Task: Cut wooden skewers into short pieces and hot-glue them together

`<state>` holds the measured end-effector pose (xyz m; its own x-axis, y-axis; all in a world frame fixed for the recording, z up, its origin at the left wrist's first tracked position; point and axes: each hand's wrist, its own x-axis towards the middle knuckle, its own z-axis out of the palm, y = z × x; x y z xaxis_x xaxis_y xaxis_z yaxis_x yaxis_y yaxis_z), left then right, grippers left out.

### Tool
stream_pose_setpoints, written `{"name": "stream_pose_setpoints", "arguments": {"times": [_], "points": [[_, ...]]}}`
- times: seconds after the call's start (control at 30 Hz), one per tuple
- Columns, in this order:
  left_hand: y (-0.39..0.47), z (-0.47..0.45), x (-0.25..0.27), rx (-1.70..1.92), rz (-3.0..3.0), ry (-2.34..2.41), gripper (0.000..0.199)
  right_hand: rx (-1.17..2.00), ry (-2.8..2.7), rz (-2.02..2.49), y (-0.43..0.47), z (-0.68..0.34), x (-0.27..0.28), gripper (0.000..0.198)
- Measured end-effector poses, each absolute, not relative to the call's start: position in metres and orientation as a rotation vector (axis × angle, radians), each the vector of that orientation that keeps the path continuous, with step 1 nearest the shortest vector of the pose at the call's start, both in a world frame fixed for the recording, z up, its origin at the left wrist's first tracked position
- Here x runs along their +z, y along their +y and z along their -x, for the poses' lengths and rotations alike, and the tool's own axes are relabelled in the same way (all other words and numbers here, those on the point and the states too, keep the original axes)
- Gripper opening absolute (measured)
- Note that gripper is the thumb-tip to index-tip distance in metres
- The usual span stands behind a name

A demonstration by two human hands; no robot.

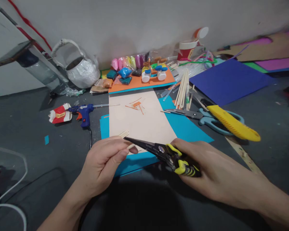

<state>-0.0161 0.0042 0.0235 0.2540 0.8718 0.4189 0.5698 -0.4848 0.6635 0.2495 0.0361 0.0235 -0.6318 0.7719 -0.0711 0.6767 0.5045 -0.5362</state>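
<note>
My right hand (207, 170) is closed round the yellow and black handles of long-nose pliers (159, 149). Their dark jaws point left and reach the thin wooden sticks (124, 133) pinched in my left hand (106, 160). I cannot tell whether the jaw tips touch a stick or only lie beside it. Part of the sticks is hidden behind my left fingers. Beneath both hands lies a cream sheet of paper (139, 125) on blue sheets (135, 165). Orange paper scraps (136, 105) and small bits lie on the cream sheet.
A blue glue gun (85, 114) lies at left beside a crumpled red-and-white cup (60, 114). At right are scissors (202, 117), a yellow utility knife (233, 123) and a bundle of wooden sticks (182, 89). Behind stand clay packets (125, 72) and a silvery teapot-shaped vessel (84, 73).
</note>
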Motion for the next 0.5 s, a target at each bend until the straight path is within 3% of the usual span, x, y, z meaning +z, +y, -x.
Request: {"name": "stream_pose_setpoints", "arguments": {"times": [0.2,0.5], "points": [[0.0053,0.0143,0.022,1.161,-2.197,1.338,0.022,1.045,-2.503,1.274,0.0361,-0.2454,0.0247,0.019],[0.0085,0.0125,0.0165,1.189,-2.327,1.33,0.017,0.972,-2.551,1.248,0.0301,-0.2421,0.0278,0.024]]}}
